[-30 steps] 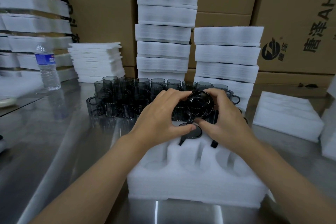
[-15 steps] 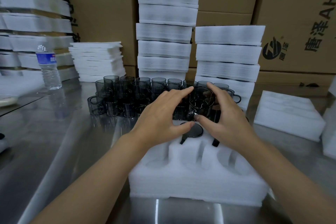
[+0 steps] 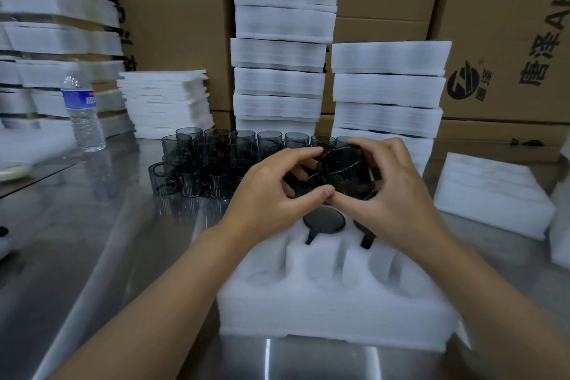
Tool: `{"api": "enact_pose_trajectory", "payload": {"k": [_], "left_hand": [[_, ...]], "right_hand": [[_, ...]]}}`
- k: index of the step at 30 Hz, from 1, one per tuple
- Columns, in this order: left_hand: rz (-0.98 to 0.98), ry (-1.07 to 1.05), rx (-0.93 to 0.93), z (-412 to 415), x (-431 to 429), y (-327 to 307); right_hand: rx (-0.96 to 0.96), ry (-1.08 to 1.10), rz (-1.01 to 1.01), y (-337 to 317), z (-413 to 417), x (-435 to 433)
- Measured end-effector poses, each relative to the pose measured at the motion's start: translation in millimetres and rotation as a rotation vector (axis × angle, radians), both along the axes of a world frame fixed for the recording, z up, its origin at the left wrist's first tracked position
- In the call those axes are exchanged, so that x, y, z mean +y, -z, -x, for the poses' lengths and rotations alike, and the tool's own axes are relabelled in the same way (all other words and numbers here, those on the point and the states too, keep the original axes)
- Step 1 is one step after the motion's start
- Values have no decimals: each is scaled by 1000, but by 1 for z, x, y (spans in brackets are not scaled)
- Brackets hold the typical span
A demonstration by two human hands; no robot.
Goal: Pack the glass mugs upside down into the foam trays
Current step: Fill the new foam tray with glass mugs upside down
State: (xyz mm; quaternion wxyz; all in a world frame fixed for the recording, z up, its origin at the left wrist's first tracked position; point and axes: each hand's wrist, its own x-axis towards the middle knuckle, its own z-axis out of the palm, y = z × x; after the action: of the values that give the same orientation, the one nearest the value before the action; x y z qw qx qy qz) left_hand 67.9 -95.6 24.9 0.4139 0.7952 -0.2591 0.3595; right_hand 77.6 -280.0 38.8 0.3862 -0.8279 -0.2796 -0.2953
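Two hands on one smoky glass mug [image 3: 345, 173], tilted in the air, one round end turned toward the camera. Left hand [image 3: 268, 194] curled round its left side, forefinger over the top, thumb tip underneath. Right hand [image 3: 398, 194] wrapped round the right side, fingers arched over the top, thumb meeting the left thumb below the glass. Handle not made out behind the fingers.

Straight beneath the thumbs: white foam tray [image 3: 333, 311], resting on the steel table [image 3: 108, 241]. In its far row, just under the left thumb, a packed mug [image 3: 324, 219] seated upside down, round base up, handle lying in a slot pointing back toward the wrists. Under the right palm, a second packed mug [image 3: 365, 236], mostly covered, only its handle and a sliver of base on view. Nearer the wrists, round pockets of the near row, bare foam.

Beyond the left knuckles, a cluster of loose mugs [image 3: 216, 160] standing upright on the table, close together. Behind the fingertips, tall stacks of foam trays [image 3: 280, 49] against cardboard boxes [image 3: 509, 40]. Well off to the left of the left hand, a water bottle [image 3: 83, 114], upright, and a pile of thin foam sheets [image 3: 166, 102]. Out to the right of the right hand, a spare foam tray [image 3: 493, 194] lying flat.
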Motion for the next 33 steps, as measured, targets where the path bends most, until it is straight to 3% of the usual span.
{"api": "enact_pose_trajectory", "payload": {"k": [5, 11, 15, 22, 28, 33], "left_hand": [[46, -83, 28, -6, 7, 2], [31, -12, 122, -7, 10, -1], [121, 39, 186, -6, 17, -4], [225, 160, 310, -4, 26, -14], [138, 266, 488, 3, 42, -26], [30, 375, 650, 8, 54, -31]], "right_hand": [[119, -41, -51, 3, 1, 3], [193, -71, -57, 3, 1, 3], [244, -100, -39, 0, 3, 4], [531, -371, -166, -13, 17, 7], [600, -445, -144, -12, 30, 17], [547, -487, -31, -8, 42, 26]]}}
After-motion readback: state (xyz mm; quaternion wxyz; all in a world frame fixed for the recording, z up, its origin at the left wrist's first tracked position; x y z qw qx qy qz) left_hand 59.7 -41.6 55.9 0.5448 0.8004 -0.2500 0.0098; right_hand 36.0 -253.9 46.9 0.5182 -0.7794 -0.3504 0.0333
